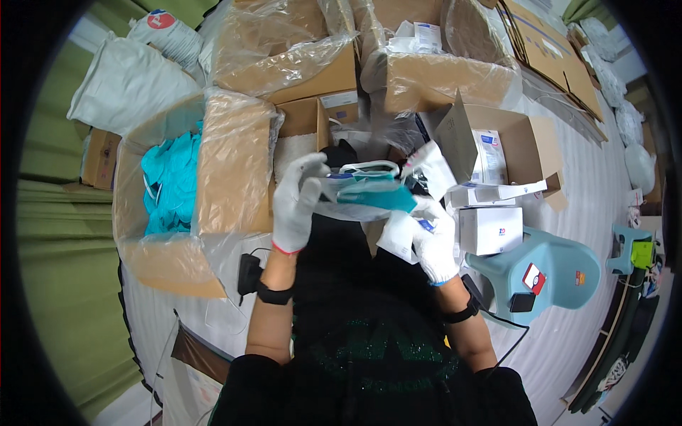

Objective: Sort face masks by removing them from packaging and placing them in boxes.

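In front of my body, teal face masks [380,197] with white ear loops lie in or against a clear plastic bag [337,210]. My left hand [297,202], in a white glove, is closed on the bag's left end. Its fingers curl over the top edge. My right hand [433,241], also gloved, pinches the masks' right end. Beneath that hand hangs a white printed packet [398,236]; whether its fingers hold it too, I cannot tell. Just beyond the right hand is another white-and-clear packet [433,169].
To the left, a plastic-lined carton [160,263] holds a heap of teal masks [170,181]. More lined cartons [284,74] stand ahead. On the right are an open carton [522,131] with white packets, a white box [490,231] and a blue plastic stool [568,266] with small items.
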A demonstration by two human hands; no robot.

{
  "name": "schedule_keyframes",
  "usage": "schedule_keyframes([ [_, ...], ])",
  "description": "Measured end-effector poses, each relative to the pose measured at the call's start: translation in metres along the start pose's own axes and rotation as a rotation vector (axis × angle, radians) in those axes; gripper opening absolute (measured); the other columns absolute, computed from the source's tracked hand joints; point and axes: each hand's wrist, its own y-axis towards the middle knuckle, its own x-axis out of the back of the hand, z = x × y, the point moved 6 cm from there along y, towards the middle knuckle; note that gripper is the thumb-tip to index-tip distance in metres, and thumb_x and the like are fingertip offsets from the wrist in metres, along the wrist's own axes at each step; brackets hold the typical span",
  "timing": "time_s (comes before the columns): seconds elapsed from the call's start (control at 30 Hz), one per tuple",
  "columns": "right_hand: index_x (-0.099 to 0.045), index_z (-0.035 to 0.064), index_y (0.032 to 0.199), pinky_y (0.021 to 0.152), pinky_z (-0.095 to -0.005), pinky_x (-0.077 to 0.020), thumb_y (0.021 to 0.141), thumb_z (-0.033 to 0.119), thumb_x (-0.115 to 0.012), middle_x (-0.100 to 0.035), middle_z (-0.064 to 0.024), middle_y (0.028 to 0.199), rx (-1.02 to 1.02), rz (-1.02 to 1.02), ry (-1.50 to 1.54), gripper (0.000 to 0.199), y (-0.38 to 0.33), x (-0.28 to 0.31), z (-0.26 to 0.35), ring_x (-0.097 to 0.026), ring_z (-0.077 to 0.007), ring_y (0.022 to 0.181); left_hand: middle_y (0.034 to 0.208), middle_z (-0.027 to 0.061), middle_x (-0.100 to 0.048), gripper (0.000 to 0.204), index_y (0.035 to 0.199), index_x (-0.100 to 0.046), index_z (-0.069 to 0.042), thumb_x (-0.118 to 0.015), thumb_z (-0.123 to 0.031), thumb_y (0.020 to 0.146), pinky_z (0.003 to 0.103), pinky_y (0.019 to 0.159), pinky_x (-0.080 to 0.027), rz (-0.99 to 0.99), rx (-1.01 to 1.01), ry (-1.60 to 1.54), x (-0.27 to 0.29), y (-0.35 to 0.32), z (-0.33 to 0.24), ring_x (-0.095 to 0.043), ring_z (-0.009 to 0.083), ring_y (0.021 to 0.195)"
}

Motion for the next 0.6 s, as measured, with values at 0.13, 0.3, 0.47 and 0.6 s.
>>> schedule_keyframes([
  [0.13,-0.064,-0.0004,0.104,0.079,-0.0272,-0.0501,0.083,0.002,-0.067,-0.066,-0.0049,0.095,0.070,0.058,-0.246,0.021,0.003,-0.004,0.019,-0.062,-0.0124,0.086,0.103,0.0112,-0.065,0.054,0.116,-0.062,-0.004,-0.081,-0.032,0.074,0.035,0.091,-0.046,0.329,-0.300,0.423,-0.017,0.008,-0.062,-0.060,0.0231,0.102],
  [0.3,-0.064,-0.0004,0.099,0.076,-0.0264,-0.0496,0.082,-0.004,-0.063,-0.067,-0.0062,0.090,0.002,0.055,-0.312,0.017,-0.003,-0.009,0.021,-0.061,-0.0118,0.083,0.088,0.0089,-0.065,0.032,0.093,-0.068,-0.008,-0.083,-0.013,0.065,0.036,0.074,-0.047,0.550,-0.365,0.475,-0.037,0.002,-0.055,-0.061,0.0273,0.081],
  [0.47,-0.068,0.0012,0.099,0.076,-0.0283,-0.0521,0.077,-0.004,-0.065,-0.070,-0.0114,0.086,0.190,0.140,-0.420,0.023,0.005,-0.021,0.021,-0.068,-0.0166,0.080,0.080,0.0108,-0.059,0.023,0.092,-0.067,-0.006,-0.078,-0.011,0.073,0.032,0.067,-0.049,0.458,-0.268,0.327,-0.029,-0.007,-0.047,-0.060,0.0261,0.072],
  [0.6,-0.064,-0.0026,0.097,0.077,-0.0250,-0.0486,0.072,-0.011,-0.046,-0.067,-0.0077,0.086,-0.005,0.095,-0.579,0.032,0.025,-0.007,0.008,-0.061,-0.0126,0.083,0.096,0.0037,-0.063,0.015,0.102,-0.064,-0.004,-0.064,-0.016,0.093,0.029,0.078,-0.049,-0.148,0.055,0.031,0.035,0.001,-0.030,-0.060,0.0144,0.086],
])
